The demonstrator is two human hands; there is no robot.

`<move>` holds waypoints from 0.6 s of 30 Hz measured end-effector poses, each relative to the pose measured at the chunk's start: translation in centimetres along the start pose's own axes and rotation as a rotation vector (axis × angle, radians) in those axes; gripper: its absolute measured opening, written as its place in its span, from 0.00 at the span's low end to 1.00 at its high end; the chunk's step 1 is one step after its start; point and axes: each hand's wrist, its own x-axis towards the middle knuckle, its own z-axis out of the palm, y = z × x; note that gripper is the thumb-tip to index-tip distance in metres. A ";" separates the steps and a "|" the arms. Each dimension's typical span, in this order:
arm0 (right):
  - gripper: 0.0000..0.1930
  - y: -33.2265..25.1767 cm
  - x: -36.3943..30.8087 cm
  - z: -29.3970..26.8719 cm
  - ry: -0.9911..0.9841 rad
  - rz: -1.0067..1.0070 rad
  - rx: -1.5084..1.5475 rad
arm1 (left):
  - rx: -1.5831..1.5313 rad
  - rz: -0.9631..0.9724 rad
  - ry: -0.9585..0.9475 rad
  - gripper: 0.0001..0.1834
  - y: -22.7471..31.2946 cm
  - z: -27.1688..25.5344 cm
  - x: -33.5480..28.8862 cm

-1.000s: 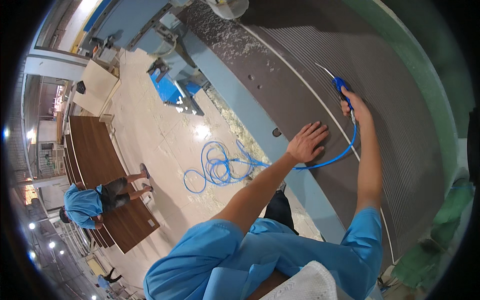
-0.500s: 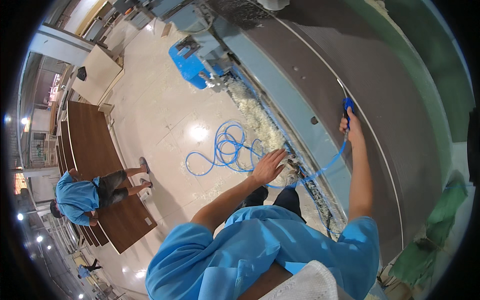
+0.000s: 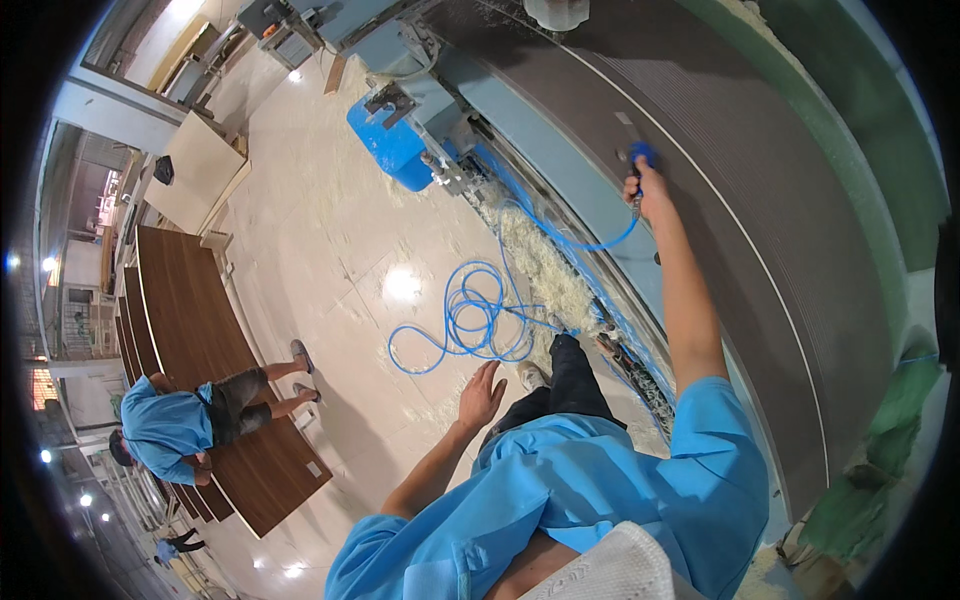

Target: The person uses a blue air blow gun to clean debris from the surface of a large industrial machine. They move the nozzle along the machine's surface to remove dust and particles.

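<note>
Shifted far left over panel (image 3: 790, 230) since prev. fr., gripping air gun (image 3: 643, 156) w/ R hand (image 3: 650, 190); drawn back nr hose (image 3: 600, 247), w/ L hand (image 3: 480, 400) fingers extended, narrowly spaced.

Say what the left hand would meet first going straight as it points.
Likely the coiled blue hose on the floor, in line with the left hand; depth unclear, so the hand may pass above.

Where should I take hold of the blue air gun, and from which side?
Probably by the handle, from the wearer's side, where the right hand wraps the blue air gun: its blue head sits at the far end and the blue hose leaves the near end.
</note>
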 end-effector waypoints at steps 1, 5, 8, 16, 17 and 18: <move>0.18 -0.4 0.6 0.5 -0.091 0.087 -0.169 | -0.009 0.000 0.000 0.25 0.2 -0.1 0.6; 0.21 -2.8 4.0 1.2 -0.030 -0.060 -0.194 | -0.057 0.021 0.027 0.24 3.1 -1.2 5.4; 0.20 -5.5 7.1 -0.9 0.167 -0.182 0.178 | -0.076 0.120 0.031 0.21 6.7 -2.3 11.3; 0.19 -12.6 13.0 -5.0 0.081 -0.115 -0.005 | -0.050 0.537 0.071 0.19 17.8 -2.9 35.3; 0.19 -13.7 13.7 -5.2 0.091 -0.117 -0.006 | -0.051 0.548 0.073 0.18 18.9 -2.7 38.0; 0.18 -15.0 14.4 -5.4 0.093 -0.123 -0.008 | -0.019 0.543 0.063 0.19 20.0 -2.2 40.6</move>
